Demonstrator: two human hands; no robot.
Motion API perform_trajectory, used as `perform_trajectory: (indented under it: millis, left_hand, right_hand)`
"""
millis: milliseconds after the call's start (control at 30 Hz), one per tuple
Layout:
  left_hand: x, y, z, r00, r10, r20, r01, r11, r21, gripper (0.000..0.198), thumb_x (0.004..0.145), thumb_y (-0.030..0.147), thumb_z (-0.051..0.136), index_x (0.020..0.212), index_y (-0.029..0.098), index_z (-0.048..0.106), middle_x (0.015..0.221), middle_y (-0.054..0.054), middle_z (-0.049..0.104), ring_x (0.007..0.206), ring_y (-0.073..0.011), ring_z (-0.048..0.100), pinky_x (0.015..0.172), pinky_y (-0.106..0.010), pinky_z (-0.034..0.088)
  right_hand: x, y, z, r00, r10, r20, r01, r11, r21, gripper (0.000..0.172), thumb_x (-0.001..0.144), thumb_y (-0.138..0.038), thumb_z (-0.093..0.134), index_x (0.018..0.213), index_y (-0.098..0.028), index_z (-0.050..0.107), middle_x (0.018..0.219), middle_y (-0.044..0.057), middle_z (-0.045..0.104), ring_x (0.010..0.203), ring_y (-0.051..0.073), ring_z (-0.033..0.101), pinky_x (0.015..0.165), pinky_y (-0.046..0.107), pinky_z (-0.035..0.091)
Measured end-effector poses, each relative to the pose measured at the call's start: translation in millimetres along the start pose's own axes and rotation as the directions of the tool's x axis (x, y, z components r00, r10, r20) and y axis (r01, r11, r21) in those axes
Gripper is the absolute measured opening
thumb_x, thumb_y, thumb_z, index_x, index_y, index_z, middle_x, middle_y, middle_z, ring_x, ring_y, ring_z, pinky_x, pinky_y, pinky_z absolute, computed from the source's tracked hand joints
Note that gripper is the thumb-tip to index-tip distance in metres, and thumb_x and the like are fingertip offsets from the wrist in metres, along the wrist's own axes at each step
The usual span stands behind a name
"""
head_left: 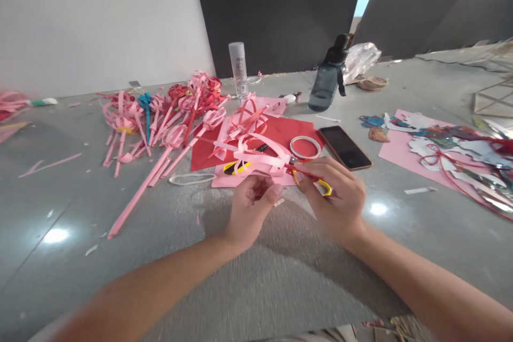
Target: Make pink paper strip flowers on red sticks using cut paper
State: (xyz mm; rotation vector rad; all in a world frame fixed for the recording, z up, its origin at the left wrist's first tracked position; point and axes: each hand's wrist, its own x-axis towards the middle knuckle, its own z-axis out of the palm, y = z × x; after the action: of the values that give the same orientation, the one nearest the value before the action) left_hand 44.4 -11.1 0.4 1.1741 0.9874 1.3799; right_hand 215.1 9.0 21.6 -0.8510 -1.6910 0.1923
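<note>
My left hand (254, 211) is closed, thumb against curled fingers, at the lower edge of a flower of looped pink paper strips (276, 163). Its fingertips partly hide what they pinch, which looks like one of the strips. My right hand (339, 195) pinches a thin red paper stick (306, 171) that points left into the pink loops. Under the hands lie yellow-and-black handled scissors (325, 188), partly covered by the flower and fingers. Pink paper (224, 179) and red paper (204, 152) lie beneath, with a roll of tape (294, 141) on top.
Finished-looking paper flowers on stems (160, 123) are heaped at the left. A phone (345, 147) lies right of the paper. Behind stand a clear bottle (239, 72) and a dark water bottle (325, 80). Colourful cutouts (449, 141) cover a pink sheet (395, 152) at the right.
</note>
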Motion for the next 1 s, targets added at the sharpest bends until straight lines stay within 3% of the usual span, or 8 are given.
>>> perform_trajectory:
  millis: [167, 500, 667, 833, 1000]
  left_hand:
    - [2.4, 0.1, 0.9, 0.996, 0.01, -0.093, -0.005, 0.999, 0.047, 0.034, 0.083, 0.045, 0.083, 0.094, 0.02, 0.063, 0.071, 0.004, 0.05, 0.063, -0.0103, 0.044, 0.055, -0.022, 0.039]
    - [8.0, -5.2, -1.5, 0.993, 0.039, -0.115, -0.035, 0.999, 0.037, 0.038, 0.085, 0.051, 0.079, 0.074, 0.019, 0.064, 0.061, 0.005, 0.047, 0.053, -0.0082, 0.033, 0.049, -0.023, 0.029]
    - [3.3, -1.1, 0.8, 0.988, 0.098, -0.12, -0.092, 0.994, 0.057, 0.033, 0.086, 0.048, 0.079, 0.074, 0.019, 0.067, 0.06, 0.004, 0.05, 0.054, -0.009, 0.038, 0.051, -0.024, 0.034]
    - [-0.4, 1.9, 2.6, 0.988, 0.134, -0.071, -0.127, 0.987, 0.098, 0.02, 0.089, 0.041, 0.077, 0.09, 0.022, 0.077, 0.068, 0.0, 0.059, 0.065, -0.0122, 0.049, 0.057, -0.024, 0.04]
    - [0.0, 0.3, 0.8, 0.988, 0.142, -0.067, -0.129, 0.978, 0.165, 0.023, 0.091, 0.041, 0.075, 0.083, 0.02, 0.078, 0.062, 0.002, 0.05, 0.061, -0.0107, 0.041, 0.054, -0.023, 0.034]
  right_hand:
    - [2.4, -2.6, 0.5, 0.997, -0.074, 0.028, 0.075, 0.997, -0.018, 0.024, 0.093, -0.01, 0.065, 0.105, -0.029, 0.075, 0.089, 0.003, 0.076, 0.079, 0.017, 0.071, 0.068, 0.034, 0.057]
    - [-2.4, 0.9, -2.3, 0.97, -0.163, 0.179, 0.162, 0.987, 0.022, 0.028, 0.093, -0.009, 0.064, 0.111, -0.028, 0.074, 0.091, 0.004, 0.076, 0.081, 0.017, 0.071, 0.073, 0.035, 0.058]
    - [-3.7, -1.7, -0.3, 0.978, -0.095, 0.184, 0.075, 0.991, 0.113, 0.029, 0.093, -0.01, 0.065, 0.113, -0.03, 0.074, 0.094, 0.002, 0.077, 0.085, 0.018, 0.072, 0.077, 0.035, 0.058]
    - [-1.6, -2.9, 2.7, 0.987, -0.013, 0.16, -0.004, 0.994, 0.108, 0.023, 0.095, -0.016, 0.066, 0.11, -0.031, 0.075, 0.091, 0.0, 0.078, 0.082, 0.016, 0.071, 0.075, 0.034, 0.056]
    - [-2.4, -3.2, 2.4, 0.986, 0.004, 0.164, -0.023, 0.993, 0.116, 0.017, 0.095, -0.019, 0.068, 0.106, -0.029, 0.075, 0.09, 0.0, 0.078, 0.082, 0.016, 0.071, 0.074, 0.033, 0.056]
